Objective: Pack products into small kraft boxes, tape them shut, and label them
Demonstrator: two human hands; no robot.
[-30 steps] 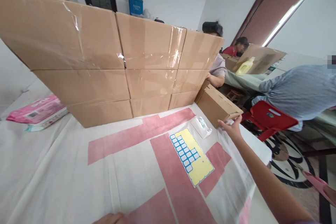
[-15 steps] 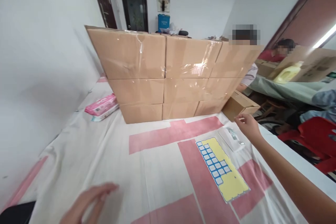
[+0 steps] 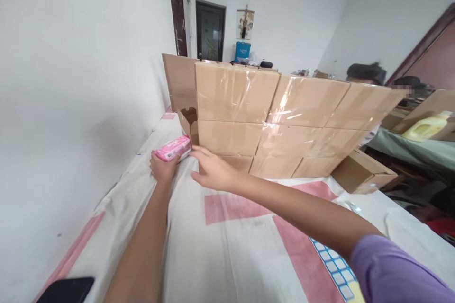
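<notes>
At the left end of the cardboard wall, my left hand [image 3: 164, 166] is wrapped round a pink and white plastic pack [image 3: 174, 147], which looks like tissues or wipes. The near side of the pack is partly covered by my fingers. My right hand [image 3: 213, 170] reaches across from the right, its fingers apart, close to the pack's right end and in front of the cardboard box wall [image 3: 234, 137]. Whether its fingertips touch the pack I cannot tell. Behind the wall's left edge shows an open cardboard flap [image 3: 181, 83].
A yellow card with blue-edged white squares [image 3: 334, 265] lies at lower right, partly behind my right arm. A dark flat object [image 3: 67, 289] is at lower left. One cardboard box [image 3: 362, 173] stands right of the wall. People and a yellow jug [image 3: 426, 127] are beyond.
The view has swung left. My left hand has moved forward and taken hold of the pink pack. My right hand has crossed from the right side to beside the pack.
</notes>
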